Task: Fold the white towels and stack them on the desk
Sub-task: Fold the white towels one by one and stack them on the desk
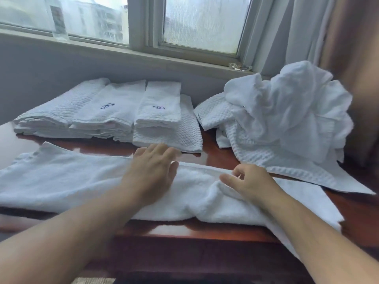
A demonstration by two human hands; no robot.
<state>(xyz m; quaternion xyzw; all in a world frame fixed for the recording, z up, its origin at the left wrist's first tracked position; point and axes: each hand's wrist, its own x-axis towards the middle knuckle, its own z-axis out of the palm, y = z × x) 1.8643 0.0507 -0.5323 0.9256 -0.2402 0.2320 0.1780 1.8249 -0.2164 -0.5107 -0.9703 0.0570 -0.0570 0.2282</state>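
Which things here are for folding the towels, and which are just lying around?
For the job: flat towel, pressed by the left hand and pinched by the right hand; folded towels; crumpled towel heap; desk.
Just lying about: window; curtain; small glass thing on the sill.

A long white towel [61, 181] lies spread across the reddish bench [215, 160]. The left hand [152, 170] presses flat on it; the right hand [249, 181] pinches its far edge. Folded towels [106, 113] sit stacked behind, a crumpled heap [287, 119] to the right.
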